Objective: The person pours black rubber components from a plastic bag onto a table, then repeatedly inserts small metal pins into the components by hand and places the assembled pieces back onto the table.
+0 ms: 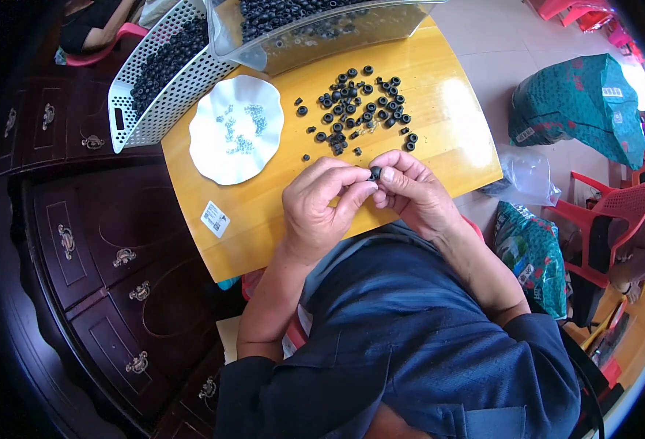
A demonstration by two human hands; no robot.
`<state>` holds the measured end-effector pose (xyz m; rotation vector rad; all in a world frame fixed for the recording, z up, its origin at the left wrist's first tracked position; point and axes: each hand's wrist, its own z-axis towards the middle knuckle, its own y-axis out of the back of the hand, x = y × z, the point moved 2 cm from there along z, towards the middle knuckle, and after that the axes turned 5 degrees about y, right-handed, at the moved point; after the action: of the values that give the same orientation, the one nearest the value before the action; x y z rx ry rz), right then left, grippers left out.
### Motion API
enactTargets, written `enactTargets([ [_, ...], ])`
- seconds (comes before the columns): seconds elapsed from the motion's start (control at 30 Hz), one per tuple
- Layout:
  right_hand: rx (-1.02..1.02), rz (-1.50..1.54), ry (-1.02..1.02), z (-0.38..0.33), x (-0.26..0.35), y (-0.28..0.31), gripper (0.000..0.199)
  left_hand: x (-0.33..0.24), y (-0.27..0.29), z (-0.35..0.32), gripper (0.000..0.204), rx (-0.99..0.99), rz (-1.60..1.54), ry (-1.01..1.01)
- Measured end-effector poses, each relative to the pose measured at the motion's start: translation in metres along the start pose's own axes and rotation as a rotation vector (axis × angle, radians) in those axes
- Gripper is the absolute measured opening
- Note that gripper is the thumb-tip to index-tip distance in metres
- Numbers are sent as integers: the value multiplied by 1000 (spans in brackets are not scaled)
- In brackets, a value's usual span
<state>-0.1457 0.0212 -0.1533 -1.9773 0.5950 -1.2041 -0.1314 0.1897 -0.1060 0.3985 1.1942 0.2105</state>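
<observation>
Between the fingertips of both hands is a small round black plastic part (374,173), held just above the near side of the yellow table (264,230). My left hand (326,194) pinches it from the left with thumb and forefinger. My right hand (414,192) grips its other side, thumb on top and fingers curled beneath. Fingers partly hide the part. Beyond my hands lie many loose black ring-shaped parts (368,115), scattered with smaller black pieces. On the left, a white wavy-edged plate (204,150) carries tiny clear pieces (243,143) in small groups.
A white perforated basket (129,132) and a clear plastic bin (300,53), both filled with black parts, stand at the table's far side. A white label (215,219) lies at left. Dark wooden drawers (118,256) flank the table; green bags (571,102) and a red chair (615,212) stand right.
</observation>
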Motion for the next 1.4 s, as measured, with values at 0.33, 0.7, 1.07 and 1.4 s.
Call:
enactTargets([
  [0.33, -7, -32, 14, 0, -2, -1, 17, 2, 0, -4, 19, -14, 130, -123],
  [0.7, -9, -41, 63, -1, -3, -2, 16, 1, 0, -5, 17, -22, 22, 7],
  [1.07, -10, -30, 1, -2, -3, -1, 19, -2, 1, -5, 18, -44, 57, -49],
  [1.4, 66, -161, 23, -3, 5, -7, 17, -6, 7, -3, 21, 107, -219, 204],
])
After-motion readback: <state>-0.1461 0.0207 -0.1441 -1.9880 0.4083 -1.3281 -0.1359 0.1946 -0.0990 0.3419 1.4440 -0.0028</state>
